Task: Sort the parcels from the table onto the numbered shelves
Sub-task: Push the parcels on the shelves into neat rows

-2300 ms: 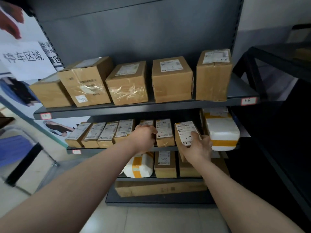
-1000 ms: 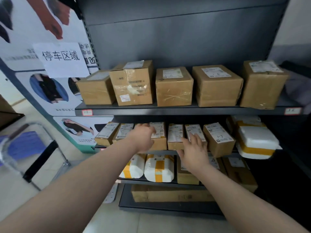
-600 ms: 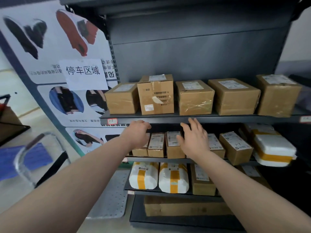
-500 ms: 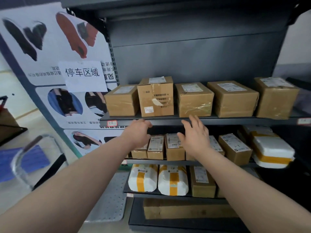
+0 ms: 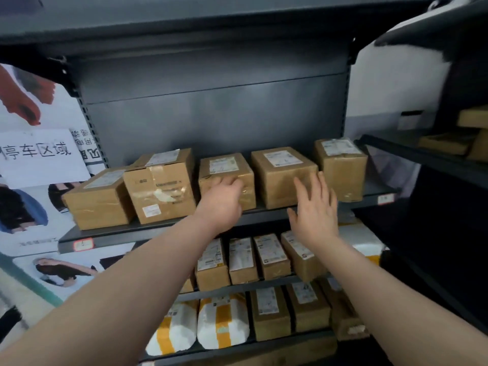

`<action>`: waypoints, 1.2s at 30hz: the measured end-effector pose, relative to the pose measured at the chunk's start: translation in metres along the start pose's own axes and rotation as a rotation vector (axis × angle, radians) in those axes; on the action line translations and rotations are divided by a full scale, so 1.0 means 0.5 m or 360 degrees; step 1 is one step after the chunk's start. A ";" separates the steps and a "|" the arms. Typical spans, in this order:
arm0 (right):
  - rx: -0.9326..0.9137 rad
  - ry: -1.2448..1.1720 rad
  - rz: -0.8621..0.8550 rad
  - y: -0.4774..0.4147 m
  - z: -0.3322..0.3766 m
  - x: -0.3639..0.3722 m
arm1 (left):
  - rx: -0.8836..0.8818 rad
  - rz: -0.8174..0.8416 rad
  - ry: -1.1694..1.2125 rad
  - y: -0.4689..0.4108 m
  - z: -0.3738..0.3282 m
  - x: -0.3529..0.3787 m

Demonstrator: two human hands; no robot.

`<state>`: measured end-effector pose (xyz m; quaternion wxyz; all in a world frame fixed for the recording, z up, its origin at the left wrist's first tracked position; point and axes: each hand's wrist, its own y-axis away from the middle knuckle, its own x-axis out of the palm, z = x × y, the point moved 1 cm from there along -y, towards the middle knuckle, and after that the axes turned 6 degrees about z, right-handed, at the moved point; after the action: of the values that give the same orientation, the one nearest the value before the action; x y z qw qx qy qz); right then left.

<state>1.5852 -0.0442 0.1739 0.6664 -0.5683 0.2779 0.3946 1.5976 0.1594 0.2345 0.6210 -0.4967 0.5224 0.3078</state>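
As both hands have come up from the small parcels [image 5: 269, 256] on the lower shelf [image 5: 264, 285], left hand [image 5: 221, 204] touches the middle box [image 5: 227, 167] at the front edge of the upper shelf [image 5: 148, 231], no grip; right hand [image 5: 314, 210] spread, empty, before next box [image 5: 280, 167]. Likely straightening this row.

Paper sign [image 5: 39, 157]: you could read "停车区域" on it.
Shelf tag [image 5: 83, 244]: its number was too blurred for you.
Parcel labels [image 5: 223, 165]: you could not read them.
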 end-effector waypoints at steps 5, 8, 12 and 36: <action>0.0133 0.0118 -0.0021 -0.072 -0.167 -0.041 | 0.0203 -0.0098 -0.0187 -0.132 -0.171 0.010; 0.0092 0.0123 0.0099 -0.099 -0.224 -0.027 | 0.0028 0.0104 -0.0237 -0.190 -0.227 0.036; 0.0052 -0.0177 0.0084 -0.131 -0.261 -0.018 | -0.0149 0.0215 -0.0288 -0.228 -0.243 0.067; 0.0086 -0.0091 0.0512 0.113 -0.382 0.146 | 0.0795 0.0432 -0.0212 -0.057 -0.301 0.267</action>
<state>1.5917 -0.2131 0.0459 0.6172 -0.4869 0.3567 0.5047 1.6073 -0.0090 0.1214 0.7101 -0.2326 0.6017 0.2820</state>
